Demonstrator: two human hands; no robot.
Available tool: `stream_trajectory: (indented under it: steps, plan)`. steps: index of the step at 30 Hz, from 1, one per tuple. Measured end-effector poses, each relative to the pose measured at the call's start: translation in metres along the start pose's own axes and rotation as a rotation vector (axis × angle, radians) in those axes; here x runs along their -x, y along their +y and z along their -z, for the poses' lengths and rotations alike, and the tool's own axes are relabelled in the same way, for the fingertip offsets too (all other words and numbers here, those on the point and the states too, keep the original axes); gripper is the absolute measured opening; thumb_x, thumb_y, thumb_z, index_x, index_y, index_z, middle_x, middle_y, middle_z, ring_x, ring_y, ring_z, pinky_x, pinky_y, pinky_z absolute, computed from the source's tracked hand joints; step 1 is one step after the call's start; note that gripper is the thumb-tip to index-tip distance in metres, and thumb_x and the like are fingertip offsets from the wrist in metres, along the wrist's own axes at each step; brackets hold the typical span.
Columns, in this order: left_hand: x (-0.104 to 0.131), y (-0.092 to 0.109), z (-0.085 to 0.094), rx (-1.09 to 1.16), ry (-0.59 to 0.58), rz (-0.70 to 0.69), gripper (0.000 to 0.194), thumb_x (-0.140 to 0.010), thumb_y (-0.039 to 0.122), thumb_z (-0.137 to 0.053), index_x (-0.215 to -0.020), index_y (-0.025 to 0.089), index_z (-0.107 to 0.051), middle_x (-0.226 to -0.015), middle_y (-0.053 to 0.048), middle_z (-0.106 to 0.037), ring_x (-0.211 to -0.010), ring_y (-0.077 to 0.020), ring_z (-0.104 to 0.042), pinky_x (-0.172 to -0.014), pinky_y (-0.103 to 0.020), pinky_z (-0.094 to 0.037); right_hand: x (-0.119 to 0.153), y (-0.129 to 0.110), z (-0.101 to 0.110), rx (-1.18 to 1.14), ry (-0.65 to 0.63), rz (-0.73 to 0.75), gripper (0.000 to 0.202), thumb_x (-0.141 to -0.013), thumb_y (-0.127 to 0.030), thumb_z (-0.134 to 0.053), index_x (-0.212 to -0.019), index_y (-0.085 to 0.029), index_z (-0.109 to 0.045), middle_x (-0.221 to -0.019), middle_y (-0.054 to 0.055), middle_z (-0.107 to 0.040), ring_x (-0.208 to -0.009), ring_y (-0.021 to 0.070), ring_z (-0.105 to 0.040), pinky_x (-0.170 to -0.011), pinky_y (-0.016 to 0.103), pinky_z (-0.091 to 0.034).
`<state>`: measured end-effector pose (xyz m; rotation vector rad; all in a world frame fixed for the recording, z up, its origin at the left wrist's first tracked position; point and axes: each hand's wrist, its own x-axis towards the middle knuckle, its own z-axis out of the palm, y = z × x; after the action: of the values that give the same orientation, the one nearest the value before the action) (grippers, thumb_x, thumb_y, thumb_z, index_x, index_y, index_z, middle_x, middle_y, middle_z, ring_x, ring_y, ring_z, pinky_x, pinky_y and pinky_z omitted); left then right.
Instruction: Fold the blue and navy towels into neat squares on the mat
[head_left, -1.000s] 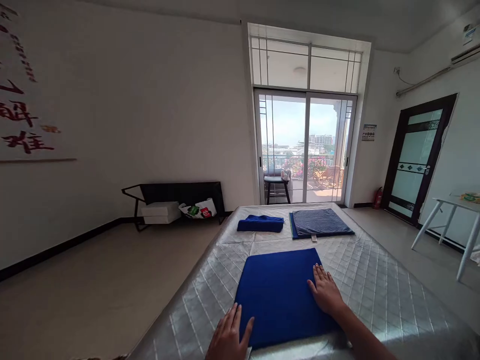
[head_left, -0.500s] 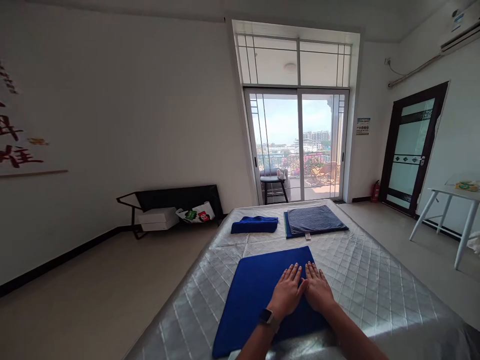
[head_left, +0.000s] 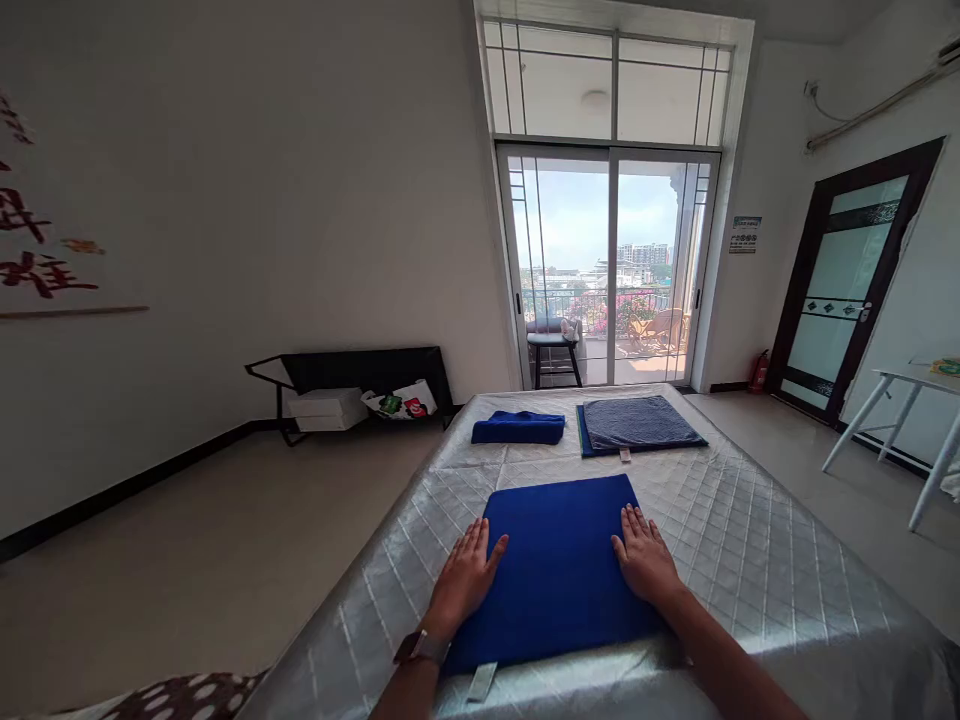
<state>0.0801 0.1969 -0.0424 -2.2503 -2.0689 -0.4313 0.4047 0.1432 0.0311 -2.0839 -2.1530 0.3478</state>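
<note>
A blue towel (head_left: 559, 570), spread flat in a rough rectangle, lies on the silver quilted mattress (head_left: 742, 560) before me. A white tag (head_left: 482, 682) sticks out from its near edge. My left hand (head_left: 466, 575) rests open on the towel's left edge, fingers stretched forward and a watch on the wrist. At the right edge my right hand (head_left: 646, 553) also lies open, palm down. Farther back are a folded blue cloth (head_left: 519, 428) and a flat grey-blue towel (head_left: 643, 422) on top of a blue one.
Against the left wall stands a black bench (head_left: 360, 372) with white boxes (head_left: 327, 409) and a bag beneath it. Behind the mattress is a glass sliding door (head_left: 570, 260). A white table (head_left: 922, 385) and a dark-framed door (head_left: 855, 290) are on the right.
My left hand has slid from the towel's upper right to its left edge, away from my right hand. The right hand stays near the right edge. The view has shifted slightly.
</note>
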Motion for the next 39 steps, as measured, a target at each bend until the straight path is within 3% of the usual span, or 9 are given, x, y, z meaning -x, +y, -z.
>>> stream_trajectory:
  steps: [6, 11, 17, 21, 25, 29, 33, 36, 39]
  plan:
    - [0.002, 0.01, -0.002, 0.029, 0.001, 0.027, 0.082, -0.098, 0.06, -0.014, -0.148, 0.001, -0.041, -0.155, -0.022, -0.041, -0.147, -0.0297, -0.036, -0.12, -0.046, -0.029, -0.009, 0.0, 0.015, 0.086, -0.038, -0.008, 0.066, -0.102, -0.039, -0.022, -0.158, -0.004, -0.021, -0.166, 0.013, -0.018, -0.154, 0.0207, -0.011, -0.123, 0.039, -0.006]
    - [0.004, 0.007, -0.001, 0.025, -0.037, 0.019, 0.084, -0.097, 0.061, -0.015, -0.15, -0.001, -0.037, -0.157, -0.022, -0.037, -0.148, -0.0304, -0.033, -0.121, -0.047, -0.028, -0.049, -0.011, 0.034, 0.085, -0.028, 0.015, 0.064, -0.104, -0.039, -0.018, -0.159, -0.007, -0.02, -0.166, 0.012, -0.019, -0.154, 0.0182, -0.01, -0.123, 0.038, -0.007]
    - [0.007, 0.002, -0.003, 0.001, -0.052, 0.006, 0.08, -0.099, 0.058, -0.017, -0.152, 0.0, -0.034, -0.158, -0.021, -0.035, -0.149, -0.0299, -0.031, -0.121, -0.047, -0.028, -0.084, -0.005, 0.013, 0.029, -0.013, -0.018, 0.066, -0.103, -0.04, -0.019, -0.159, -0.005, -0.019, -0.166, 0.011, -0.017, -0.154, 0.0183, -0.009, -0.123, 0.037, -0.007]
    - [0.007, -0.003, -0.005, -0.022, -0.044, 0.003, 0.078, -0.099, 0.055, -0.021, -0.151, -0.001, -0.035, -0.157, -0.021, -0.038, -0.148, -0.0303, -0.032, -0.121, -0.049, -0.029, -0.085, 0.0, 0.005, -0.003, -0.006, -0.017, 0.067, -0.102, -0.041, -0.019, -0.159, -0.006, -0.017, -0.166, 0.01, -0.016, -0.154, 0.0178, -0.008, -0.123, 0.036, -0.005]
    - [0.009, 0.001, 0.005, -0.077, 0.069, -0.013, 0.075, -0.099, 0.054, -0.022, -0.149, 0.001, -0.041, -0.155, -0.021, -0.043, -0.147, -0.0302, -0.036, -0.12, -0.05, -0.032, -0.084, -0.001, 0.008, -0.044, -0.022, -0.018, 0.067, -0.102, -0.042, -0.018, -0.16, -0.007, -0.016, -0.167, 0.009, -0.015, -0.155, 0.0173, -0.006, -0.123, 0.036, -0.004]
    - [0.006, 0.034, 0.024, -0.124, 0.172, -0.139, 0.071, -0.1, 0.056, -0.028, -0.145, 0.006, -0.048, -0.151, -0.019, -0.049, -0.144, -0.0308, -0.04, -0.118, -0.049, -0.036, -0.084, -0.002, 0.008, -0.074, -0.014, -0.016, 0.068, -0.102, -0.043, -0.019, -0.159, -0.006, -0.016, -0.166, 0.01, -0.016, -0.155, 0.0178, -0.006, -0.123, 0.037, -0.005]
    - [-0.013, 0.099, 0.033, -0.096, 0.11, -0.336, 0.063, -0.101, 0.055, -0.03, -0.144, 0.013, -0.052, -0.149, -0.014, -0.053, -0.142, -0.0276, -0.044, -0.117, -0.045, -0.039, -0.085, -0.001, 0.006, -0.081, 0.01, -0.011, 0.067, -0.102, -0.042, -0.021, -0.159, -0.006, -0.018, -0.166, 0.01, -0.018, -0.154, 0.0188, -0.009, -0.124, 0.038, -0.007]
    - [-0.038, 0.151, 0.025, -0.035, 0.046, -0.454, 0.057, -0.103, 0.05, -0.031, -0.146, 0.017, -0.05, -0.152, -0.012, -0.051, -0.142, -0.0263, -0.044, -0.117, -0.045, -0.039, -0.085, 0.0, 0.004, -0.064, 0.027, -0.003, 0.066, -0.102, -0.039, -0.024, -0.159, -0.007, -0.022, -0.165, 0.011, -0.02, -0.154, 0.0194, -0.012, -0.123, 0.039, -0.009]
    - [-0.064, 0.188, 0.008, 0.012, -0.021, -0.534, 0.05, -0.105, 0.038, -0.028, -0.148, 0.02, -0.046, -0.151, -0.013, -0.051, -0.142, -0.0255, -0.044, -0.116, -0.047, -0.039, -0.086, 0.003, 0.002, -0.02, 0.017, 0.019, 0.063, -0.1, -0.032, -0.028, -0.159, -0.01, -0.024, -0.166, 0.009, -0.019, -0.154, 0.0193, -0.012, -0.123, 0.038, -0.011]
